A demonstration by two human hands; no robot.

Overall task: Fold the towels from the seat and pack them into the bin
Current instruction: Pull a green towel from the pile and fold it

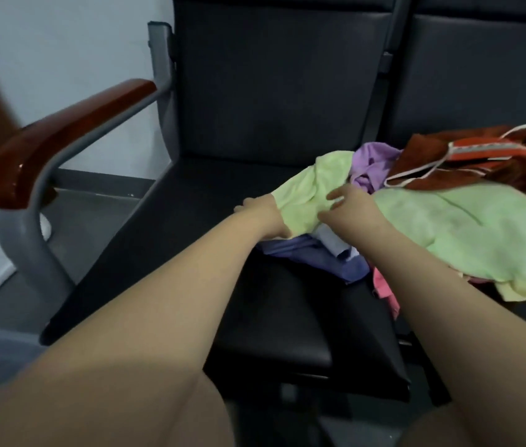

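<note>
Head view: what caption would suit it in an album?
Left hand grips, right hand touches a green towel on the black seat.

Smooth black upholstery on the seat, leather-like, with a dull sheen; same covering on the backrest behind it. Left of the seat, glossy red-brown wood on the armrest, catching highlights, over a matt grey metal frame. On the right of the seat, soft matt cloth: fuzzy nap on the green towel, thinner lilac towel, plush rust-red towel with white corded edging, smoother blue cloth beneath.
</note>
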